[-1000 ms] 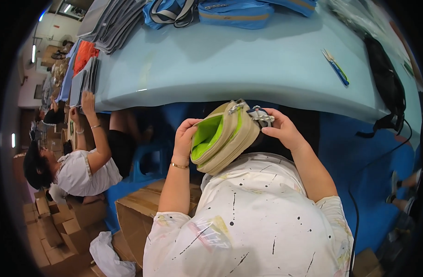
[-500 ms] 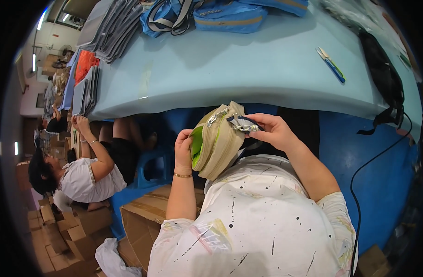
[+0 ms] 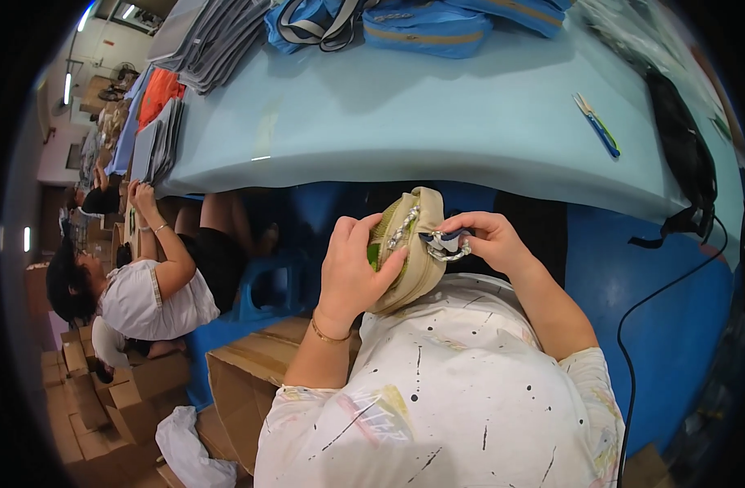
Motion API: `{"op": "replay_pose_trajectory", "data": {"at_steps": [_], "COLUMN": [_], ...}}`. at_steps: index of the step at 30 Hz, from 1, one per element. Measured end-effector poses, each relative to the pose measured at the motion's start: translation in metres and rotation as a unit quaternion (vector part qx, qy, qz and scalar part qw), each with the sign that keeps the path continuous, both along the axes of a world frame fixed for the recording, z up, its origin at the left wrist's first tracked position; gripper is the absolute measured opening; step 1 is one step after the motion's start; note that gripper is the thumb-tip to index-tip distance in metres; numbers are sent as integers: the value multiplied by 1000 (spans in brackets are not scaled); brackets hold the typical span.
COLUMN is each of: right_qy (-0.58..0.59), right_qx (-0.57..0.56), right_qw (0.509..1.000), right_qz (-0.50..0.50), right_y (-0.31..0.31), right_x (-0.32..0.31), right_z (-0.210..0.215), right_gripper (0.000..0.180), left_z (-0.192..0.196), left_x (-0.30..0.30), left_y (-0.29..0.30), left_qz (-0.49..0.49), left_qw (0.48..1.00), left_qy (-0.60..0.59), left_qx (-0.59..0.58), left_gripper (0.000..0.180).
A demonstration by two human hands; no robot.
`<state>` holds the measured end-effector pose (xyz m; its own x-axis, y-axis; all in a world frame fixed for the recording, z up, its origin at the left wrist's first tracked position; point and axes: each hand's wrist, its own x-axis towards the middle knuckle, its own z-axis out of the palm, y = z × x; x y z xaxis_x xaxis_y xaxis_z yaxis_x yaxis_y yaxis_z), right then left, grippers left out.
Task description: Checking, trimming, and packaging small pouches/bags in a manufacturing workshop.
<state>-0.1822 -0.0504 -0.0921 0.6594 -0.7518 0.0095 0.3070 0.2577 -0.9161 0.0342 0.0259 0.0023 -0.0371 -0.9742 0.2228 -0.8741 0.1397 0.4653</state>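
A small beige zippered bag (image 3: 425, 211) with a bright green lining is held up in front of my lap, tilted on its side. My left hand (image 3: 349, 267) is closed around its left side, thumb across the front near a grey-and-white cord zipper pull (image 3: 404, 226). At the bag's right end my right hand (image 3: 490, 240) pinches a dark navy and grey strap tab (image 3: 443, 239), where a looped patterned cord (image 3: 455, 254) hangs. The fingers hide part of the tab.
Ahead lies a table with a pale blue cover (image 3: 372, 130). On it are blue bags (image 3: 429, 34), stacked grey pieces (image 3: 214, 45), thread snips (image 3: 597, 126) and a black strap (image 3: 681, 138). A cardboard box (image 3: 242, 382) stands at my left; a co-worker (image 3: 157, 281) sits beyond it.
My left hand has moved up and wrapped over the bag's side, covering most of the green opening. The bag has turned and closed up somewhat. My right hand still pinches the tab.
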Motion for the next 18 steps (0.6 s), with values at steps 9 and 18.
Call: {"op": "replay_pose_trajectory", "data": {"at_steps": [9, 18], "right_qy": [28, 108], "right_qx": [34, -38], "right_qw": [999, 993], "right_qz": [9, -3], "right_y": [4, 6], "right_x": [-14, -17], "right_z": [-12, -8], "right_gripper": [29, 22], "left_z": [-23, -47], "left_x": [-9, -22], "left_y": [4, 22], "left_qz": [27, 73], "left_qw": [989, 949], "left_qy": [144, 296], "left_qx": [-4, -78], "left_gripper": [26, 26]}}
